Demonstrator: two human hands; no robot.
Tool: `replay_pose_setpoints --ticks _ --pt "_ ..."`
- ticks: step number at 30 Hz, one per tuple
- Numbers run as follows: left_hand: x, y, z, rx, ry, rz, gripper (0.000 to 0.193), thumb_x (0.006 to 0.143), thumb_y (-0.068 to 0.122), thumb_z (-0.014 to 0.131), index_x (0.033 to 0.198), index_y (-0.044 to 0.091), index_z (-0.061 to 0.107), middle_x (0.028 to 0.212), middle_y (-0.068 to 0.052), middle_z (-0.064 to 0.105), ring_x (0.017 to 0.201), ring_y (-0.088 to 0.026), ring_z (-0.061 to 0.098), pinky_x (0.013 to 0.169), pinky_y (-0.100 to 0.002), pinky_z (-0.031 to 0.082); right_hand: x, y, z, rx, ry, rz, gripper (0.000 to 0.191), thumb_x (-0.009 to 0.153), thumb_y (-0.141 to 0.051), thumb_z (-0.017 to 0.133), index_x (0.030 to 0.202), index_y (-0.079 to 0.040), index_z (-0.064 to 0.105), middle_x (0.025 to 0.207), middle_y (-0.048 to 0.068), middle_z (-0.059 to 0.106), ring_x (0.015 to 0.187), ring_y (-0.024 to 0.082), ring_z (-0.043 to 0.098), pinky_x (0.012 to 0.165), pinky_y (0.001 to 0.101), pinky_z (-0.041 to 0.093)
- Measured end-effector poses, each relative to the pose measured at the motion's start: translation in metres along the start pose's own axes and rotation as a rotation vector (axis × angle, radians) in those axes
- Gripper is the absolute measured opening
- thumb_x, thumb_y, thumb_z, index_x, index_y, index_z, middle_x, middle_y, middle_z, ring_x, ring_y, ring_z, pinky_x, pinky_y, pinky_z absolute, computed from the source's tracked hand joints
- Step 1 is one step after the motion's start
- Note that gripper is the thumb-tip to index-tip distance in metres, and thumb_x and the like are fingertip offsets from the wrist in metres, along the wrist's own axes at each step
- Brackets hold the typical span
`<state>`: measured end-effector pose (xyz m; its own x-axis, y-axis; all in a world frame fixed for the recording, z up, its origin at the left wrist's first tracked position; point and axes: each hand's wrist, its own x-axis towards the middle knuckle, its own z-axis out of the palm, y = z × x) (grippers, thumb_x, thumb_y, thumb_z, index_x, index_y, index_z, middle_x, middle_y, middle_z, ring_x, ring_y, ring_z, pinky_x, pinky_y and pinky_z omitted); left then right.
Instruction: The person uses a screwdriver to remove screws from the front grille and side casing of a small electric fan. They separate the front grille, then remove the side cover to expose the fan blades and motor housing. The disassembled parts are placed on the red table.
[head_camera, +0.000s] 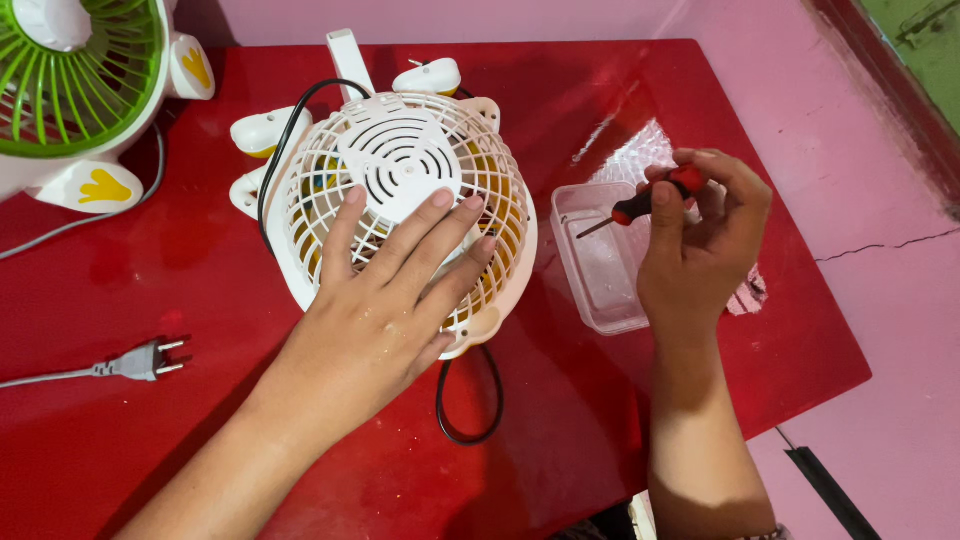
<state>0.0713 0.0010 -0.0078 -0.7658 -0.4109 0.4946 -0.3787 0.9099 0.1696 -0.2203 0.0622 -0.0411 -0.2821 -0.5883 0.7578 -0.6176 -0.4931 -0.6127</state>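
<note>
Left hand (385, 310) is lying flat, fingers spread, on the white fan (400, 190); at three o'clock, right hand (700, 250) is gripping a screwdriver (645, 203) over a clear tray (600, 300).

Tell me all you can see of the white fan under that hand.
The white fan lies flat on the red table, its grille facing up. It looks like plastic: a round cage of thin ribs with a solid slotted hub in the middle, and yellow parts showing through. Rounded white feet stick out at its upper left. A black cord loops from beneath it. The left hand rests spread on the grille.
</note>
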Motion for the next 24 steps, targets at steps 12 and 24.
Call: replay_pose_setpoints --ticks 12,24 --pt "-0.003 -0.003 -0.034 -0.132 -0.021 0.030 0.056 0.069 0.013 0.078 0.123 0.011 0.064 0.142 -0.007 0.056 0.138 -0.026 0.047 0.116 -0.060 0.026 -0.008 -0.009 -0.004 -0.024 0.040 -0.053 0.024 0.122 -0.002 0.064 0.137 -0.004 0.045 0.132 0.009 0.054 0.109 0.015 0.063 0.099 0.0304 0.060" --pt "-0.016 -0.024 -0.056 -0.170 -0.072 0.030 0.042 0.081 0.026 0.075 0.120 0.013 0.068 0.136 -0.004 0.064 0.132 -0.027 0.054 0.114 -0.051 0.035 -0.025 -0.028 0.016 0.152 0.102 -0.186 0.045 0.106 -0.040 0.067 0.132 -0.012 0.043 0.123 0.012 0.056 0.077 0.012 0.068 0.069 0.0262 0.060"
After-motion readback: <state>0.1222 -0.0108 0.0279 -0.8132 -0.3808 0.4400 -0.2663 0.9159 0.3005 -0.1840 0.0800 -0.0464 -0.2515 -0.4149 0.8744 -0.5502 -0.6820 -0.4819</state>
